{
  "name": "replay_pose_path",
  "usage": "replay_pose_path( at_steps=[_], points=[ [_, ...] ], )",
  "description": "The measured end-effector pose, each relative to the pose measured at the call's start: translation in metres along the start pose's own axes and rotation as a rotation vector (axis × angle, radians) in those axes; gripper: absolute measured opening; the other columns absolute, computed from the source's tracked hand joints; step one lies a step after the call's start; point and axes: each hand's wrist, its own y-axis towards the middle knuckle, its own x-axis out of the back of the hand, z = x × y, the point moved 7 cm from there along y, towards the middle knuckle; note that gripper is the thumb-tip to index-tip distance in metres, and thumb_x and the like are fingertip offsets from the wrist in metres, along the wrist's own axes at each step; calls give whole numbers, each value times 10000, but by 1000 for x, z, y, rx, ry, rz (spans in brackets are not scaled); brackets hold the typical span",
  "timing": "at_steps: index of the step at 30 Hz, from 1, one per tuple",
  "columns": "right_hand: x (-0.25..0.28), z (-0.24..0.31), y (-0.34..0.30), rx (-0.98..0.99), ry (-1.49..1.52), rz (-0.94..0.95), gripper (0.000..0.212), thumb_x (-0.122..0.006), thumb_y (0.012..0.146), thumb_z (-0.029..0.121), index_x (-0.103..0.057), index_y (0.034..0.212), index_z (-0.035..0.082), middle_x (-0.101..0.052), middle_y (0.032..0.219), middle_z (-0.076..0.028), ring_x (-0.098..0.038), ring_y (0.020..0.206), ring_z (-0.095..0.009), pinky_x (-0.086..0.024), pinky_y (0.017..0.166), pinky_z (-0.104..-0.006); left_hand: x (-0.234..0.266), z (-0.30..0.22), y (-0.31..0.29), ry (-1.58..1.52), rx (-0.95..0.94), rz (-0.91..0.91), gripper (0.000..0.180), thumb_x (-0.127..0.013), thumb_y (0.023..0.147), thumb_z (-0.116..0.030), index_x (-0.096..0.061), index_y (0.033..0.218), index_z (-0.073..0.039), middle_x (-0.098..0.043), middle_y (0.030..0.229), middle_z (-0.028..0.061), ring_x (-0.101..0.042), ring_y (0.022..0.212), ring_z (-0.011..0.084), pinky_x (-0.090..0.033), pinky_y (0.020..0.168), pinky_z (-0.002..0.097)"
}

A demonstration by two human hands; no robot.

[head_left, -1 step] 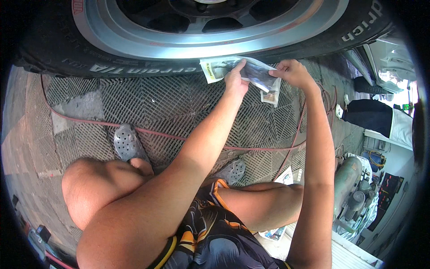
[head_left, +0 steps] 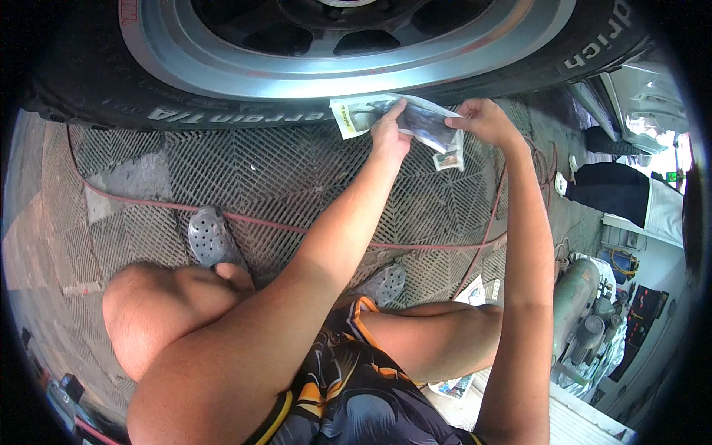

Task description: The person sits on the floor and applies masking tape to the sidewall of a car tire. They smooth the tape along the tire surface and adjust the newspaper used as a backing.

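Note:
A printed sheet of newspaper (head_left: 426, 122) is stretched between my two hands, its upper edge against the black tire (head_left: 245, 117) just below the silver wheel rim (head_left: 311, 87). My left hand (head_left: 391, 139) grips the sheet near its middle, with the thumb lying on top and the other fingers mostly hidden behind it. At the sheet's right end, my right hand (head_left: 483, 121) pinches the edge between thumb and fingers. A smaller paper flap (head_left: 449, 159) hangs below the right part; whether it belongs to the same sheet I cannot tell.
A red hose (head_left: 274, 222) runs across the ribbed floor matting (head_left: 297, 174) between my feet and the tire. More newspaper (head_left: 456, 386) lies by my right leg. On the right are a green tank (head_left: 575, 304) with machinery and a person in dark trousers (head_left: 612, 193).
The small paper flap below the sheet has shifted and tilted slightly. Both hands keep their places on the newspaper.

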Motion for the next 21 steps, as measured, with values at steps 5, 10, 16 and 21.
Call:
replay_pose_path(
  at_steps=[5, 10, 16, 21],
  points=[
    [-4, -26, 8, -126, 300, 203, 528, -917, 731, 459, -804, 1081, 80, -799, 1020, -134, -748, 988, -285, -541, 965, -415, -8, 0, 4, 9, -7, 8, 344, -793, 932, -53, -646, 1242, -62, -726, 1189, 100, -705, 1123, 276, -559, 1016, 488],
    [15, -43, -2, -108, 3, 208, 611, -947, 663, 399, -795, 1122, 25, -786, 1034, -176, -740, 992, -305, -549, 923, -397, -8, 3, 3, 22, 10, -27, 349, -793, 931, -50, -644, 1246, -55, -726, 1186, 104, -708, 1118, 279, -567, 1015, 490],
    [78, -76, -30, -195, -114, 128, 582, -948, 652, 344, -798, 1102, 8, -763, 1162, -187, -722, 1104, -331, -536, 991, -407, -6, 0, 7, 21, 0, -45, 360, -790, 927, -41, -640, 1254, -40, -726, 1201, 120, -714, 1121, 293, -583, 991, 490],
    [162, -72, -82, -135, -48, -104, 290, -896, 806, 204, -741, 949, 6, -763, 886, -90, -695, 823, -199, -532, 788, -362, -12, 5, 6, -19, 11, -16, 357, -782, 933, -41, -637, 1259, -31, -721, 1225, 128, -711, 1139, 299, -579, 1021, 493]
  ],
)
